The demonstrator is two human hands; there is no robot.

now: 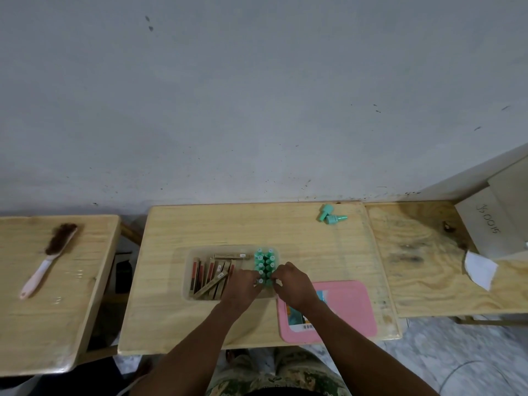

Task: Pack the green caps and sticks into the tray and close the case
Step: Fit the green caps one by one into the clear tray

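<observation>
Green caps partly hidden by both hands' unreadable grip.

The caps were mint green, the sticks tan with red stripes, the tray clear and pale. The lid was pink with a blue and orange label. The worktop showed pale wood grain; the brush had brown bristles and a pink handle. Trousers were camouflage green.

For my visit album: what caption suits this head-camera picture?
Both hands arrange green caps beside sticks in a clear tray.
</observation>
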